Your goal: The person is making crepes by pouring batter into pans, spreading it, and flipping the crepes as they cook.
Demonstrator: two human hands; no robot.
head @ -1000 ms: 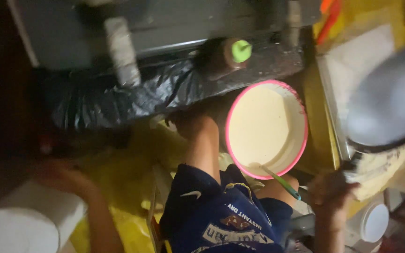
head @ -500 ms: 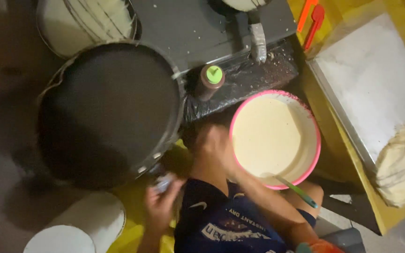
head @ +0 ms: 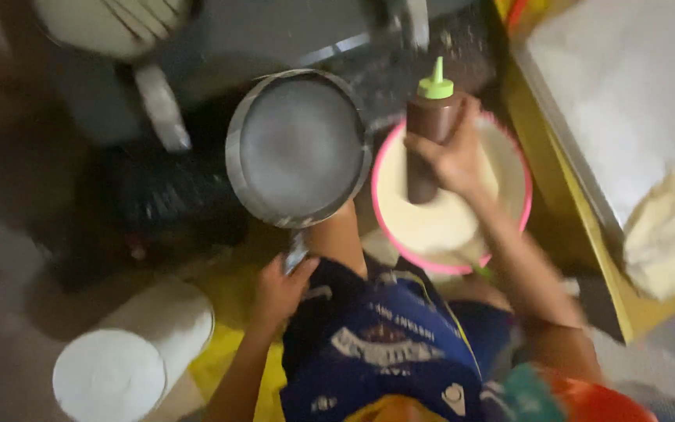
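My left hand (head: 279, 293) grips the handle of a round dark frying pan (head: 297, 148), held out in front of my knee. My right hand (head: 455, 152) is closed around a brown squeeze bottle with a green nozzle cap (head: 428, 129), upright above a pink-rimmed bowl of pale batter (head: 501, 168). The bottle stands just right of the pan's rim. My legs in dark blue printed shorts (head: 384, 344) fill the lower middle.
A grey stove top (head: 275, 39) lies beyond the pan, with a second pan (head: 111, 23) at the upper left. A white tray (head: 626, 101) and stacked pale flatbreads (head: 669, 227) sit on a yellow table at right. A white tub (head: 130, 352) stands lower left.
My right hand has picked up the brown bottle from the stove edge and holds it over the batter bowl. The pan has shifted right, nearer the bowl, and looks smaller.
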